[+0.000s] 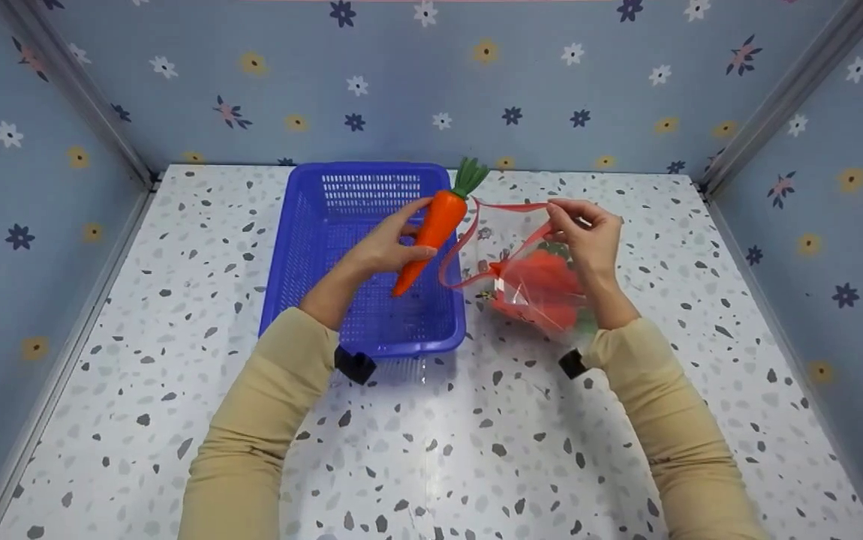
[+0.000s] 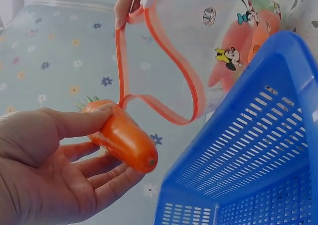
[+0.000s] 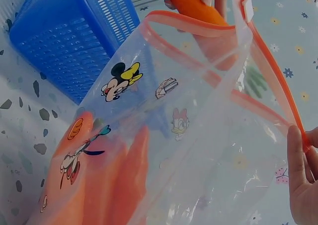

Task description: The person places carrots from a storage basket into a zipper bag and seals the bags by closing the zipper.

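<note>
An orange carrot (image 1: 440,225) with green leaf stubs is gripped between the thumb and fingers of my left hand (image 1: 394,241), tilted above the right side of the basket. My right hand (image 1: 585,229) pinches the red zip edge of a clear plastic bag (image 3: 198,150), whose mouth gapes toward the carrot. Cartoon figures are printed on the bag. Several orange carrots (image 3: 114,180) show through its clear wall, low in the bag. In the left wrist view the carrot's tip points toward the camera, right beside the zip rim (image 2: 186,86).
A blue plastic basket (image 1: 281,262) with slotted walls stands on the speckled white tabletop (image 1: 431,465), left of the bag. Flowered panels (image 1: 401,75) enclose the table at the back and both sides. A dark wrist mount (image 1: 355,365) sits at the left cuff.
</note>
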`<state>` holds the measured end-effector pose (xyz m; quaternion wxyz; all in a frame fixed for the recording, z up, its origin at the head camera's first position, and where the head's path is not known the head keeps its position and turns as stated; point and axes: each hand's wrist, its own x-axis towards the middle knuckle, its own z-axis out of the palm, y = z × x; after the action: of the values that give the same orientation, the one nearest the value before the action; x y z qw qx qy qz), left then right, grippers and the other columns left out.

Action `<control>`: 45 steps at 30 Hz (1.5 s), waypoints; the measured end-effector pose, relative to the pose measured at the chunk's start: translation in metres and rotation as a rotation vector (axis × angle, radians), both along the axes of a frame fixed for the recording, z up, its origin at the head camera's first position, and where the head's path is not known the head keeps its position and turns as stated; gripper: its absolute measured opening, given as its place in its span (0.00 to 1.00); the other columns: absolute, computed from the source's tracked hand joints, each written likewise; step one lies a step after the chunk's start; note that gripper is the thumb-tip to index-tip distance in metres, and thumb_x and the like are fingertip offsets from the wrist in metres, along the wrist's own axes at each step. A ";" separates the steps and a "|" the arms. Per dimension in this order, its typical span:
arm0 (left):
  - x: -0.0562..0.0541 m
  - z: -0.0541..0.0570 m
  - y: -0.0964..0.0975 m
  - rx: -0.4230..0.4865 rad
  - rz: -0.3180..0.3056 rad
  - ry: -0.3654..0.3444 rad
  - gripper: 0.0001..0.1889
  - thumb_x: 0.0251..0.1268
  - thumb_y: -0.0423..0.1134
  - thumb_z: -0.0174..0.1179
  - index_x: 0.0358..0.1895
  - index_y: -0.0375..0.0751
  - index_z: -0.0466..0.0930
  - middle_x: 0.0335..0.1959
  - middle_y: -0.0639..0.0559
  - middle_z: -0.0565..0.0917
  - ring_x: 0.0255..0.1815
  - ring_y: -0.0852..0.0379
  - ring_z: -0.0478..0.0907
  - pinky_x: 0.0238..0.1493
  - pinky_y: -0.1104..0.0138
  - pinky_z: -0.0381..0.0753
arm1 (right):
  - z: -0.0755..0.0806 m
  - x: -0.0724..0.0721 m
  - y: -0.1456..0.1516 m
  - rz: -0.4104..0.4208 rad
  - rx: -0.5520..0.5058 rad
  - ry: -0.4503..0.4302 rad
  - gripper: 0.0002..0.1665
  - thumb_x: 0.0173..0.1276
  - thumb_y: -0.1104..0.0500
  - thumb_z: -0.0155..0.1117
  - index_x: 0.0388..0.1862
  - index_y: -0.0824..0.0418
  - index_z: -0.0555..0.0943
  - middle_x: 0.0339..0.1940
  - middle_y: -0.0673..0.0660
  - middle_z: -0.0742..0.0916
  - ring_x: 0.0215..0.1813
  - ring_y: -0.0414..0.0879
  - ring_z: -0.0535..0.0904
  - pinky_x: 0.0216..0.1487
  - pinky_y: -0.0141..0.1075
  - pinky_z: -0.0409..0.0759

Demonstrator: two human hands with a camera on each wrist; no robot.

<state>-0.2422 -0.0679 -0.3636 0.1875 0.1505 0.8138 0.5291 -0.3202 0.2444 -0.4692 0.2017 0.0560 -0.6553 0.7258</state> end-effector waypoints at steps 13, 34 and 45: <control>0.019 -0.001 0.008 -0.227 -0.112 0.233 0.35 0.60 0.29 0.54 0.69 0.48 0.49 0.53 0.37 0.70 0.50 0.45 0.69 0.52 0.55 0.68 | 0.015 0.011 -0.006 0.010 0.005 -0.033 0.15 0.51 0.59 0.69 0.35 0.67 0.83 0.26 0.66 0.81 0.20 0.54 0.78 0.24 0.40 0.79; 0.020 0.003 0.024 -0.475 -0.131 0.247 0.37 0.58 0.25 0.53 0.68 0.56 0.52 0.56 0.44 0.70 0.49 0.46 0.68 0.53 0.54 0.67 | 0.014 0.012 -0.006 -0.013 0.007 0.023 0.16 0.49 0.58 0.70 0.34 0.68 0.83 0.26 0.68 0.79 0.19 0.55 0.77 0.22 0.41 0.78; 0.013 0.003 0.046 -0.627 -0.154 0.335 0.38 0.55 0.25 0.54 0.68 0.55 0.53 0.53 0.45 0.73 0.47 0.48 0.70 0.48 0.58 0.70 | -0.007 -0.004 0.006 0.017 0.009 0.015 0.17 0.50 0.58 0.70 0.37 0.67 0.82 0.29 0.67 0.80 0.23 0.57 0.78 0.24 0.43 0.79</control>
<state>-0.2289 -0.0224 -0.3606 0.1279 0.2310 0.9422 0.2061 -0.3241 0.2501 -0.4763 0.2003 0.0680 -0.6566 0.7240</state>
